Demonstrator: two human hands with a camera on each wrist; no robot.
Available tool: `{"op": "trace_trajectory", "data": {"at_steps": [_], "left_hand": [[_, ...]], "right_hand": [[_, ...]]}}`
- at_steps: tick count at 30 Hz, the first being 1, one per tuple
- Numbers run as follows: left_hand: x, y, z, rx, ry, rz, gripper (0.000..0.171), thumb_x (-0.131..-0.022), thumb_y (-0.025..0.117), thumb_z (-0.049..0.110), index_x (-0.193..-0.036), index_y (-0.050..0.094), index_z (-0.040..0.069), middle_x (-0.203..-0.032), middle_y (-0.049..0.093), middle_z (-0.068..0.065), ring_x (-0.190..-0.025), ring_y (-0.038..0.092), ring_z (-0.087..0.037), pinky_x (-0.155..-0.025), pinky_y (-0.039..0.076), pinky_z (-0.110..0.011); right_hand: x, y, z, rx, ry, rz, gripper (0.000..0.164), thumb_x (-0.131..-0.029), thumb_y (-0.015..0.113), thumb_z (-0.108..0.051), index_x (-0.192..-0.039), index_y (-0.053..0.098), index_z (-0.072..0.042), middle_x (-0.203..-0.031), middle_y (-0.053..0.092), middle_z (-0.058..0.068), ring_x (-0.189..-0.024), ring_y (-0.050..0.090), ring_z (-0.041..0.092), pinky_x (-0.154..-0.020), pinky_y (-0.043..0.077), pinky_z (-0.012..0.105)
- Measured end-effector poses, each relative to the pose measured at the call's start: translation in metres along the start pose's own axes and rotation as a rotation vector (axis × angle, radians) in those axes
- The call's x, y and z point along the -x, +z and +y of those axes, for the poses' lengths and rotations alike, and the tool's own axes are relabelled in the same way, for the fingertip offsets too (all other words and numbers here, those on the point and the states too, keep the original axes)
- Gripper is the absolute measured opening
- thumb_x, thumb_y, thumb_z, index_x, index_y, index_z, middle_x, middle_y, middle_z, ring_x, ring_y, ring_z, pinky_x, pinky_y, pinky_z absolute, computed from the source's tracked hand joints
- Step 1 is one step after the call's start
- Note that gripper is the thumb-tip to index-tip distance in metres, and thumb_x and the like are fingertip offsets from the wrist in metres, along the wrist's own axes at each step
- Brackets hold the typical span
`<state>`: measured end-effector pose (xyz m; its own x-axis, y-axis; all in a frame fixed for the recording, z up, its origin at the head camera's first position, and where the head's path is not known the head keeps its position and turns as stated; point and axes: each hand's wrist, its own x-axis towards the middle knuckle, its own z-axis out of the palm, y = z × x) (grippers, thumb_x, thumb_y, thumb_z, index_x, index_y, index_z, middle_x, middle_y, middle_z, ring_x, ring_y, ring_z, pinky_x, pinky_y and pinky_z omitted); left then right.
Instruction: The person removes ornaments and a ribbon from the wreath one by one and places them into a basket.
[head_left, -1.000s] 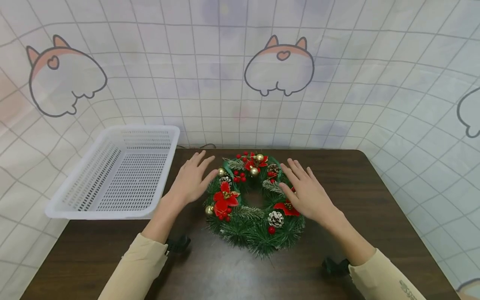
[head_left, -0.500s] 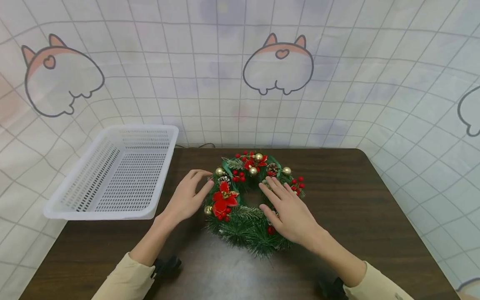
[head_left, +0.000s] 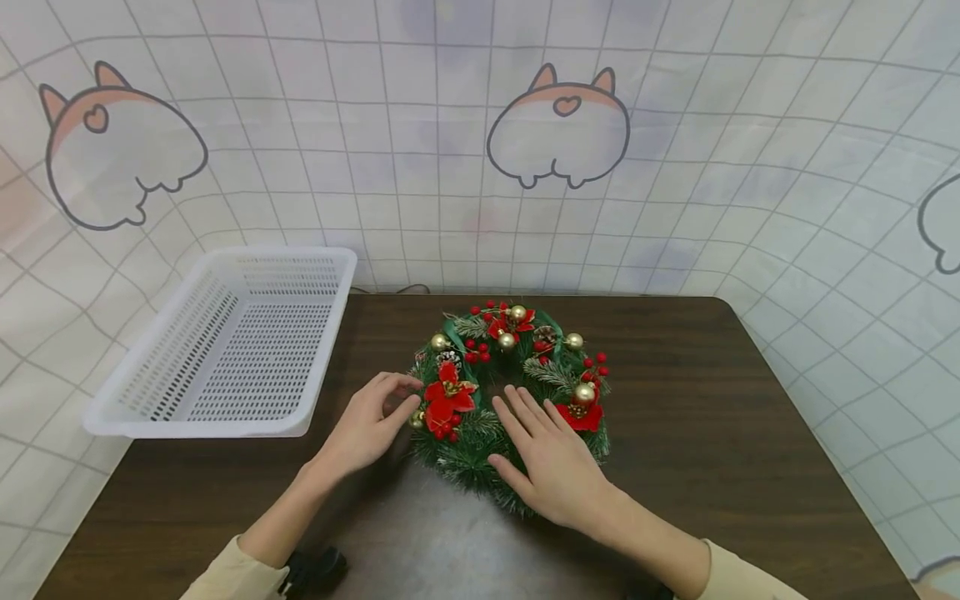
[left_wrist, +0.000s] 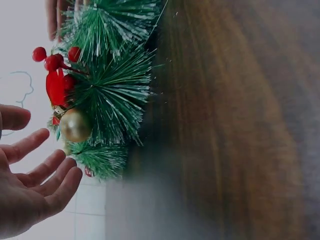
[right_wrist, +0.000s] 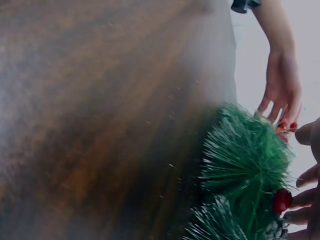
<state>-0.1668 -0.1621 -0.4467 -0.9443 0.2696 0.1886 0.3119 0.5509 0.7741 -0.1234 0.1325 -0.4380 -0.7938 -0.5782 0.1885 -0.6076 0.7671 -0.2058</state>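
A green Christmas wreath [head_left: 465, 458] lies on the dark wooden table, dressed with red poinsettias, berries, gold balls and frosted sprigs. At its left edge my left hand [head_left: 369, 423] hovers, fingers loosely bent, fingertips close to the red poinsettia [head_left: 448, 400]. The left wrist view shows that hand's fingers relaxed beside a gold ball [left_wrist: 75, 125], gripping nothing. Over the front right of the wreath, my right hand [head_left: 557, 471] spreads with straight fingers, hiding the pinecone there. In the right wrist view its fingertips sit next to a red berry [right_wrist: 282, 200] and the green needles [right_wrist: 245, 155].
A white perforated plastic basket [head_left: 311, 392] stands at the back left of the table [head_left: 675, 375]. Behind the table hangs a white gridded cloth [head_left: 420, 167] with cartoon corgi prints. A dark cable [head_left: 412, 289] shows at the table's back edge.
My right hand has swept left and toward me from the wreath's right side to its front, uncovering the right poinsettia and gold balls. My left hand has come down nearer me along the left edge.
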Motion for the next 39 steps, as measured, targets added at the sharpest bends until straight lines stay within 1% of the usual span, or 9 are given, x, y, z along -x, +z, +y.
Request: {"op": "trace_trajectory", "data": {"at_steps": [5, 8, 12, 17, 21, 25, 30, 34, 39], "left_hand": [[0.005, 0.002, -0.003, 0.009, -0.026, -0.059, 0.021, -0.101, 0.068, 0.016, -0.122, 0.069, 0.011, -0.115, 0.065, -0.003, -0.102, 0.064, -0.021, -0.085, 0.055, -0.041], [0.006, 0.002, -0.007, 0.055, -0.046, -0.111, 0.020, -0.099, 0.071, 0.016, -0.119, 0.070, 0.013, -0.114, 0.066, -0.002, -0.102, 0.064, -0.020, -0.084, 0.055, -0.039], [0.005, 0.000, -0.011, 0.147, -0.072, -0.174, 0.023, -0.096, 0.075, 0.012, -0.118, 0.070, 0.010, -0.114, 0.068, -0.004, -0.102, 0.064, -0.022, -0.083, 0.057, -0.037], [0.004, -0.001, -0.013, 0.186, -0.067, -0.206, 0.025, -0.093, 0.077, 0.007, -0.118, 0.070, 0.006, -0.112, 0.069, -0.006, -0.102, 0.065, -0.024, -0.085, 0.058, -0.033], [0.003, 0.000, -0.013, 0.186, -0.058, -0.201, 0.025, -0.093, 0.077, 0.007, -0.117, 0.071, 0.006, -0.110, 0.069, -0.007, -0.100, 0.065, -0.024, -0.085, 0.059, -0.033], [0.003, 0.000, -0.011, 0.163, -0.045, -0.185, 0.025, -0.092, 0.078, 0.009, -0.116, 0.072, 0.007, -0.110, 0.070, -0.005, -0.099, 0.065, -0.022, -0.085, 0.059, -0.034], [0.002, 0.001, -0.005, 0.148, -0.023, -0.151, 0.025, -0.091, 0.080, 0.008, -0.114, 0.073, 0.008, -0.111, 0.069, -0.004, -0.097, 0.066, -0.020, -0.085, 0.059, -0.035], [0.002, 0.002, -0.002, 0.148, -0.018, -0.131, 0.025, -0.089, 0.081, 0.007, -0.113, 0.073, 0.008, -0.110, 0.067, -0.003, -0.096, 0.067, -0.019, -0.085, 0.059, -0.034], [0.001, 0.002, 0.003, 0.168, 0.004, -0.118, 0.025, -0.088, 0.081, 0.005, -0.112, 0.074, 0.007, -0.109, 0.066, -0.004, -0.098, 0.067, -0.023, -0.084, 0.060, -0.037]], "right_hand": [[0.002, 0.006, 0.001, 0.080, -0.025, -0.017, 0.075, -0.105, 0.056, -0.049, -0.160, 0.034, -0.004, -0.165, 0.028, 0.016, -0.151, 0.029, 0.031, -0.118, 0.029, 0.055], [0.002, 0.008, 0.003, 0.141, -0.053, -0.010, 0.073, -0.103, 0.060, -0.046, -0.157, 0.038, -0.001, -0.162, 0.035, 0.017, -0.149, 0.034, 0.031, -0.118, 0.030, 0.054], [0.002, 0.010, 0.006, 0.188, -0.089, 0.007, 0.070, -0.102, 0.063, -0.044, -0.154, 0.044, 0.000, -0.158, 0.041, 0.018, -0.146, 0.039, 0.031, -0.118, 0.031, 0.053], [0.001, 0.011, 0.010, 0.220, -0.110, 0.013, 0.067, -0.101, 0.066, -0.040, -0.152, 0.047, -0.001, -0.156, 0.044, 0.018, -0.145, 0.041, 0.031, -0.118, 0.031, 0.053], [-0.001, 0.011, 0.015, 0.221, -0.105, 0.018, 0.065, -0.100, 0.068, -0.036, -0.152, 0.049, -0.002, -0.156, 0.044, 0.017, -0.145, 0.041, 0.032, -0.118, 0.030, 0.055], [-0.002, 0.011, 0.018, 0.214, -0.081, 0.032, 0.063, -0.100, 0.069, -0.034, -0.152, 0.049, -0.003, -0.156, 0.044, 0.018, -0.145, 0.040, 0.033, -0.118, 0.028, 0.059], [-0.003, 0.010, 0.021, 0.210, -0.045, 0.036, 0.064, -0.101, 0.067, -0.034, -0.154, 0.046, -0.006, -0.158, 0.041, 0.019, -0.145, 0.039, 0.034, -0.117, 0.026, 0.063], [-0.004, 0.010, 0.024, 0.202, -0.026, 0.017, 0.063, -0.102, 0.065, -0.034, -0.156, 0.045, -0.008, -0.159, 0.040, 0.018, -0.147, 0.037, 0.033, -0.117, 0.027, 0.062], [-0.005, 0.010, 0.028, 0.189, -0.006, 0.019, 0.062, -0.101, 0.066, -0.034, -0.156, 0.046, -0.011, -0.161, 0.036, 0.019, -0.148, 0.034, 0.035, -0.117, 0.028, 0.059]]}}
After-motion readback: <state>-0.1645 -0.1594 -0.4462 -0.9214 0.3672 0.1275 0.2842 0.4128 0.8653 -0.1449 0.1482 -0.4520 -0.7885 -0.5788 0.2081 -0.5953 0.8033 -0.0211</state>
